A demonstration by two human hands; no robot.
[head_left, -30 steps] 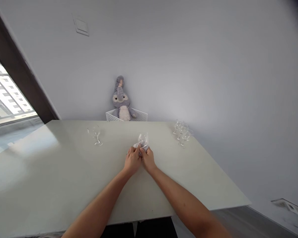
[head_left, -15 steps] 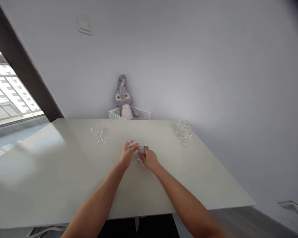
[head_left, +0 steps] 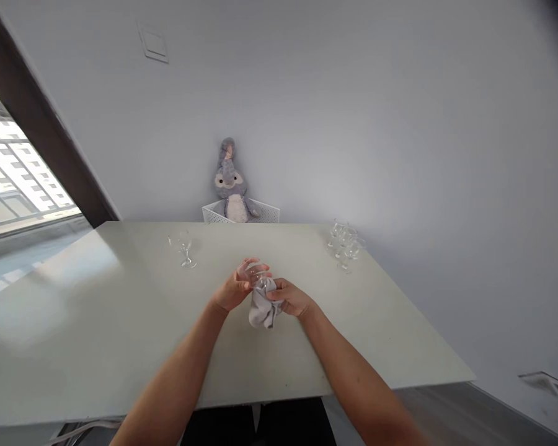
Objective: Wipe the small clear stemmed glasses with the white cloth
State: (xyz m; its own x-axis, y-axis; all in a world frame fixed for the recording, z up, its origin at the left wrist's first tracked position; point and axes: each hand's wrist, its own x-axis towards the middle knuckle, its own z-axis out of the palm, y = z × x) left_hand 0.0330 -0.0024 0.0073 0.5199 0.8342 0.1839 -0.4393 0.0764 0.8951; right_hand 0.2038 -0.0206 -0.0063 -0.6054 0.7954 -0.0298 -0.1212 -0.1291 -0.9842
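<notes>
Above the middle of the table, my left hand (head_left: 235, 288) is closed around the bowl of a clear stemmed glass (head_left: 255, 271), which is tilted. My right hand (head_left: 292, 297) pinches a light grey cloth (head_left: 261, 310) against the lower part of that glass. The cloth hangs down in folds and covers the stem and foot, so I cannot see those parts. Farther left, a clear stemmed glass (head_left: 185, 251) stands upright on the table, perhaps with another beside it.
Several clear stemmed glasses (head_left: 344, 241) stand close together near the table's back right edge. Behind the pale table (head_left: 121, 347), a grey plush toy (head_left: 232, 186) sits in a white perforated basket (head_left: 272, 214) against the wall. A window is at the far left.
My left hand has turned, bringing the glass bowl into clearer view. The cloth has opened out and hangs lower, with my right hand shifted slightly right.
</notes>
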